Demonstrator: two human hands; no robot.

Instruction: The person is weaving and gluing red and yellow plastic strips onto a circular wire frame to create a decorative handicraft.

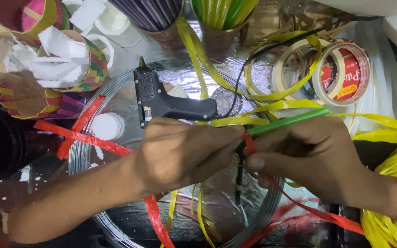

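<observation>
Green stick [286,122], thin and straight, held at centre frame, slanting up to the right; near end wrapped in red plastic strip [249,144]. Left hand [180,154]: fingers closed together, tips pinched on the stick's wrapped end. Right hand [309,158]: fingers curled shut around the stick, thumb pressed on the red strip. Black glue gun [164,102] laid just beyond the left hand, nozzle up, black cord [258,57] trailing to upper right. Coil of grey wire [88,151] ringed around the work area on a silvery foil sheet [217,216]. Yellow plastic strips [391,183] heaped at right. Two tape rolls [341,73] at upper right. Woven coloured baskets [86,62] holding white foam pieces [56,69] at upper left.
</observation>
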